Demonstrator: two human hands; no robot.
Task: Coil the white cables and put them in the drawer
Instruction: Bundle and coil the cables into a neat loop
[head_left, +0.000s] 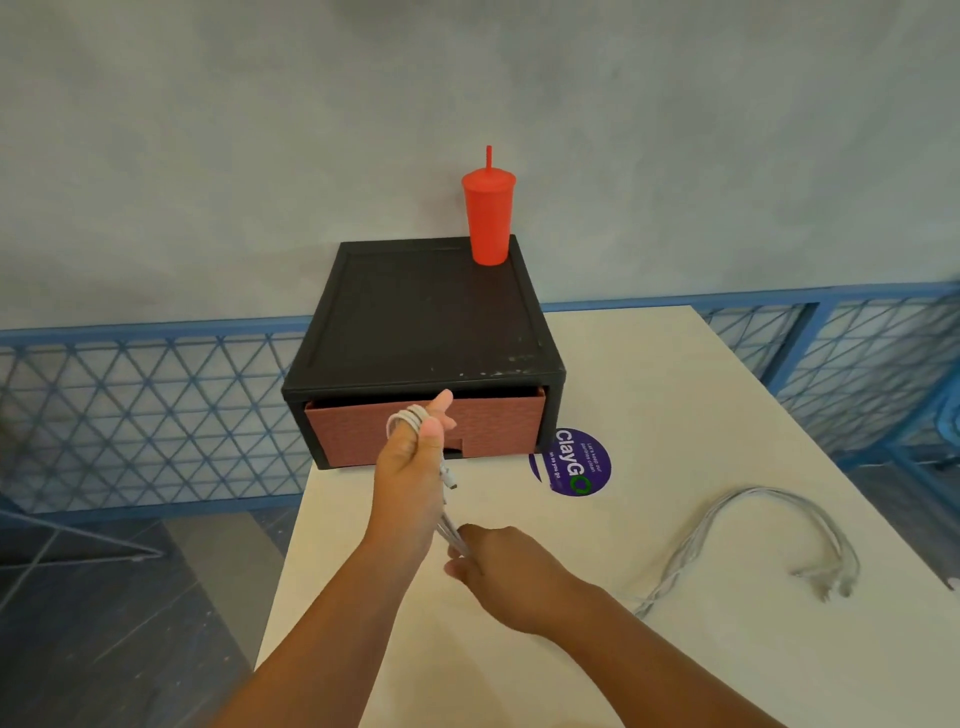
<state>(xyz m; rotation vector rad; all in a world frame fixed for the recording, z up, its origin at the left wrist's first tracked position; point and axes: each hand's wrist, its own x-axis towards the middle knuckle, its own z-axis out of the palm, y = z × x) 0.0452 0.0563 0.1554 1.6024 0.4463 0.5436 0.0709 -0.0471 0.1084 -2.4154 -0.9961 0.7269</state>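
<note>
White cable coil (409, 417) looped round raised fingers of left hand (415, 462), gripped there, just before the drawer (358, 436). Strands (451, 527) running to 5 o'clock into right hand (501, 566), pinched; fingertips hidden. Loose cable bundle (748, 525) on white table (675, 374) at 3 o'clock, strand count unclear. One black cabinet (426, 312); one red tumbler (488, 218) on top at 1 o'clock; one purple sticker (571, 462).
</note>
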